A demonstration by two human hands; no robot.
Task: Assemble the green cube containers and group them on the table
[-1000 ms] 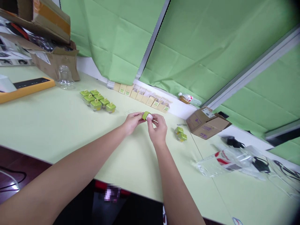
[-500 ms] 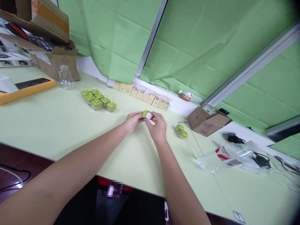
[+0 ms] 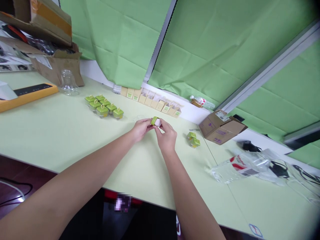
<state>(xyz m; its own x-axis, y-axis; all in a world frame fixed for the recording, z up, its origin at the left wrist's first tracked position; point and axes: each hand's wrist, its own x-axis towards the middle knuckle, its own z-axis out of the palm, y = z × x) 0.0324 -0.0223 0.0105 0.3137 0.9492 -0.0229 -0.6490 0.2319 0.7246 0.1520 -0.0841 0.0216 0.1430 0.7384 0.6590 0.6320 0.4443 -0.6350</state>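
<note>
Above the middle of the table, my left hand [image 3: 141, 129] is closed on the edge of a small green lid [image 3: 153, 120]. A whitish rounded piece [image 3: 157, 122] sits against the lid's open side. My right hand [image 3: 167, 134] pinches that piece between thumb and fingers, from the right. Just left of the hands, a thin clear ring-like item [image 3: 139, 117] lies on the table. Several small clear jars with green lids [image 3: 102, 110] stand grouped at the left. Two similar green-lidded jars [image 3: 193, 142] stand to the right of my hands.
Several small cardboard boxes [image 3: 150, 100] line the back edge. A larger carton [image 3: 220, 128] and a big clear bottle [image 3: 235, 168] lie at the right, near cables. At the left are a clear plastic bottle piece [image 3: 68, 83], a yellow device [image 3: 32, 95] and an open carton [image 3: 57, 66].
Both hands keep their hold on the lid and whitish piece, with only a slight shift of the right hand to the left. The camera view has moved slightly.
</note>
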